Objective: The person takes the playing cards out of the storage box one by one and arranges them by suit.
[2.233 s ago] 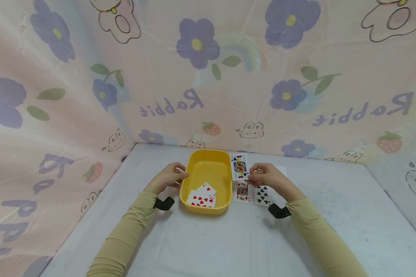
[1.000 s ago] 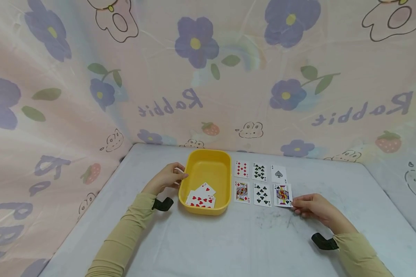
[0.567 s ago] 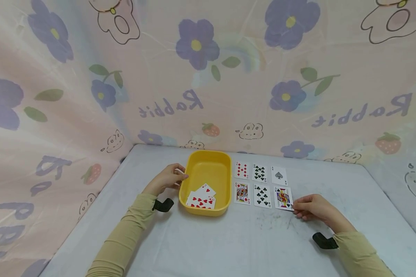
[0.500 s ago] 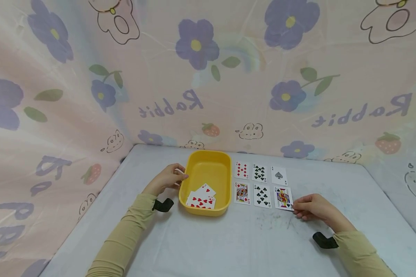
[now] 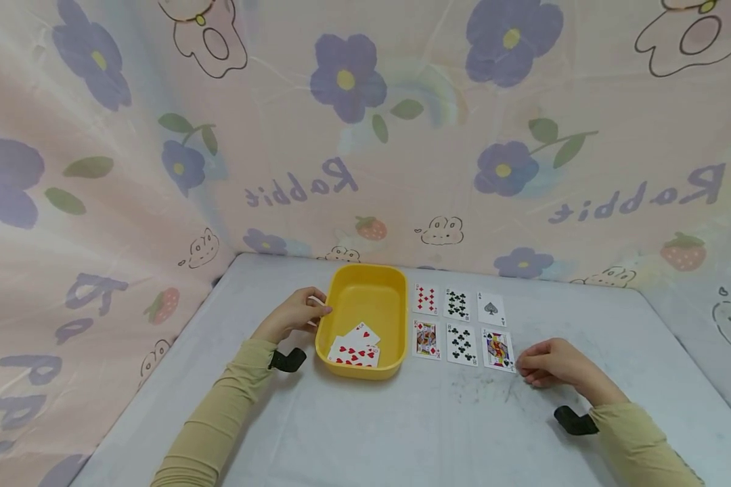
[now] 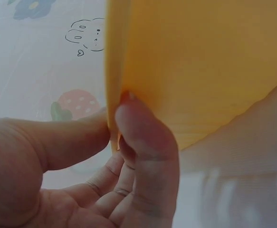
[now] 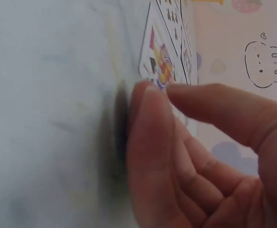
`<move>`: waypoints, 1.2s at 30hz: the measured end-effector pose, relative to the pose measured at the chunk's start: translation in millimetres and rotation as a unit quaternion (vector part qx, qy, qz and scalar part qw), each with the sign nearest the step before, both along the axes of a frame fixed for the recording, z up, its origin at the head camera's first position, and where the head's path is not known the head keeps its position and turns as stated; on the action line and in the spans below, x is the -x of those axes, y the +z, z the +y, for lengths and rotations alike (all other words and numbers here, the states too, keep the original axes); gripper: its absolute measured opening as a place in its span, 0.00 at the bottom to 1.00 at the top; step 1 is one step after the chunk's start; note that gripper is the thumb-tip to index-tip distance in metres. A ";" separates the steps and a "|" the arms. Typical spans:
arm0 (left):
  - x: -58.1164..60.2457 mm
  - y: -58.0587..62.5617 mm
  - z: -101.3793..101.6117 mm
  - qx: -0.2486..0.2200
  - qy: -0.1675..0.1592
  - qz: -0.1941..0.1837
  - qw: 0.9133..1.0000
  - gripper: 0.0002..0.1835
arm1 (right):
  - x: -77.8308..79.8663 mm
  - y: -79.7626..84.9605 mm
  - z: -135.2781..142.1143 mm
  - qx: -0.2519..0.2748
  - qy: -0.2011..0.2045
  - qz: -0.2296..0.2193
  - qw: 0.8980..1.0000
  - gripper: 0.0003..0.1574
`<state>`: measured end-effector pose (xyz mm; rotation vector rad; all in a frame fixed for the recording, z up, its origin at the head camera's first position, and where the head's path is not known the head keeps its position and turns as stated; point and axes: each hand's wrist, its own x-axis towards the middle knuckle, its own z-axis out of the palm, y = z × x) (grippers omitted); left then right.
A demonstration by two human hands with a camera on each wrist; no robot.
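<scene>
My left hand (image 5: 295, 314) pinches the left rim of a yellow plastic tray (image 5: 365, 272); in the left wrist view the tray wall (image 6: 200, 57) sits between thumb and finger. Two or more heart playing cards (image 5: 355, 352) overlap at the tray's near end. My right hand (image 5: 551, 362) is just right of a jack of spades card (image 5: 497, 349), its loosely bent fingers and thumb holding nothing. In the right wrist view, the jack (image 7: 161, 57) lies flat beyond the fingertips, and a small gap shows between thumb and index finger.
Right of the tray, face-up cards form two rows. The back row has a diamond card (image 5: 426, 299), a club card (image 5: 457, 304) and an ace of spades (image 5: 491, 308). A red face card (image 5: 426, 339) and another club card (image 5: 461, 343) lie left of the jack. A patterned cloth (image 5: 402, 135) hangs behind.
My right hand has carried the jack of spades from beside the tray to the right end of the front row, laid it down and let go. My left hand stays on the tray.
</scene>
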<state>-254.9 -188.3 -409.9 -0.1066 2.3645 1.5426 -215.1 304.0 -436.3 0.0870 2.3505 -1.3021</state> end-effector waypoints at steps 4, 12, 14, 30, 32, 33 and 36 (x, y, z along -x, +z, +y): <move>0.1 -0.3 0.0 0.001 -0.002 0.001 1.000 0.18 | 6.2 15.8 -7.3 -0.039 0.008 0.043 0.998 0.16; 0.4 -0.5 -0.3 0.003 0.001 0.003 1.000 0.18 | 36.7 62.7 -63.7 0.007 0.085 0.123 0.989 0.17; -0.2 0.3 0.2 0.004 0.000 0.005 1.000 0.17 | 43.3 72.4 -83.3 0.017 0.118 0.138 0.983 0.16; -2.4 0.9 1.4 0.002 0.003 0.001 1.000 0.17 | 70.4 80.6 -231.0 0.063 0.216 0.079 0.971 0.20; -2.0 0.7 0.8 0.003 0.004 0.001 1.000 0.17 | 72.7 74.8 -241.5 0.060 0.219 0.060 0.972 0.22; -1.8 0.7 0.6 0.004 0.004 0.002 1.000 0.17 | 73.8 71.9 -246.0 0.057 0.222 0.050 0.972 0.23; -1.2 0.6 0.4 0.002 0.006 0.001 1.000 0.16 | 76.2 64.2 -256.5 0.042 0.226 0.019 0.973 0.26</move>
